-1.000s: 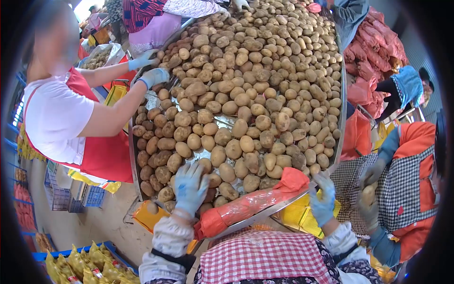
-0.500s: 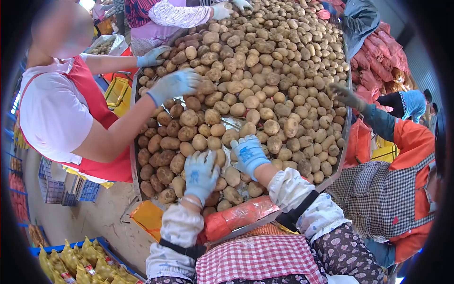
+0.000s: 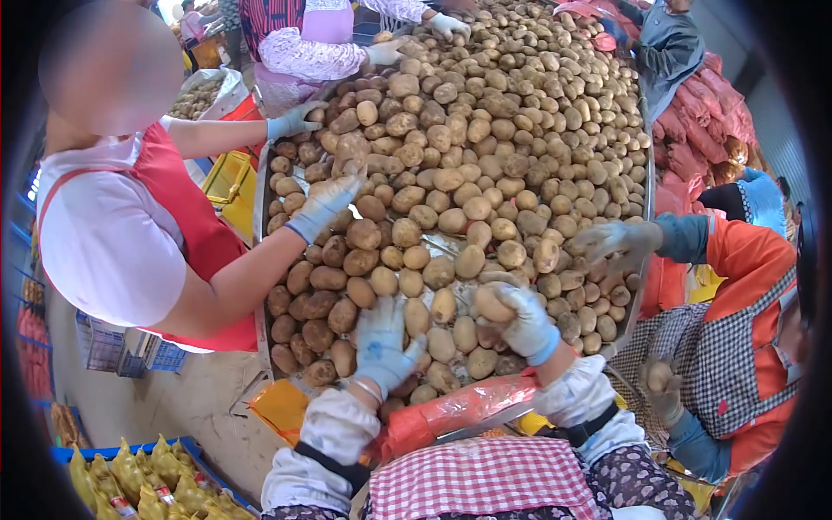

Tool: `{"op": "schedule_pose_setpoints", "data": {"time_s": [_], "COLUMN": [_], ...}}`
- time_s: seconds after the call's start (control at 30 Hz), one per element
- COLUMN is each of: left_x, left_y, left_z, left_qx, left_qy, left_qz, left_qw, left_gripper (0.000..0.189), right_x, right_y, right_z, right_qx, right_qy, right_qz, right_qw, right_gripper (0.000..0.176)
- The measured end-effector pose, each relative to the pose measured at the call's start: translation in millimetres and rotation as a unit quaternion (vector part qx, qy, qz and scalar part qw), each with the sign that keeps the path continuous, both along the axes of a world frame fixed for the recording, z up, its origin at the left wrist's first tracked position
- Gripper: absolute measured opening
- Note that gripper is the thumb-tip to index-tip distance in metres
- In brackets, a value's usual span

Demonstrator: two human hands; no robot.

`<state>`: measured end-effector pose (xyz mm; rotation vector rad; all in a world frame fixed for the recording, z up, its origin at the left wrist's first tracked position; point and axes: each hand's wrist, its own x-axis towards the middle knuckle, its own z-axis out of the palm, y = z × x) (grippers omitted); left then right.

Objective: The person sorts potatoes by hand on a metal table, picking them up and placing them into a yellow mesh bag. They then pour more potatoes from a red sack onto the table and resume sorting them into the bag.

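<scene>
Potatoes [image 3: 451,178] are heaped across a metal-edged sorting table [image 3: 643,260]. Near the table's front, my left hand [image 3: 386,347], in a pale blue glove, rests on the potatoes with its fingers stretched forward and its thumb apart. It holds nothing that I can see. My right hand [image 3: 530,328], gloved alike, is closed around a potato [image 3: 492,305] just above the heap. Between my hands lie several loose potatoes, with bits of the table surface showing through.
Red plastic [image 3: 459,406] covers the table's near edge. Co-workers' gloved hands reach in from the left [image 3: 328,206], the right [image 3: 617,241] and the far side. Blue crates [image 3: 95,342] stand on the floor at left, and yellow bags [image 3: 156,477] fill a container at lower left.
My right hand has moved right and toward me and now grips a potato. My left hand has shifted slightly right and down. The co-workers' hands at left and right have moved too.
</scene>
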<state>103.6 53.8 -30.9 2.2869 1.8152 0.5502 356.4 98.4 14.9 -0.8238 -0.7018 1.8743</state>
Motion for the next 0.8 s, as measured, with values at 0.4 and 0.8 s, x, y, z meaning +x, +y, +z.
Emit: {"op": "schedule_pose_setpoints", "data": {"time_s": [0.4, 0.8], "left_x": [-42.0, 15.0], "left_y": [110.0, 52.9], "left_z": [16.0, 31.0], "left_qx": [-0.004, -0.008], "left_qy": [0.072, -0.326], "left_qz": [0.164, -0.073], "left_qw": [0.984, 0.943], "left_gripper": [0.057, 0.044], "right_x": [-5.3, -15.7], "right_y": [6.4, 9.9], "right_z": [-6.6, 17.6], "right_qx": [0.309, 0.028], "right_qy": [-0.708, -0.127], "right_qz": [0.072, 0.048], "right_qw": [0.631, 0.990], "right_gripper": [0.022, 0.048]}}
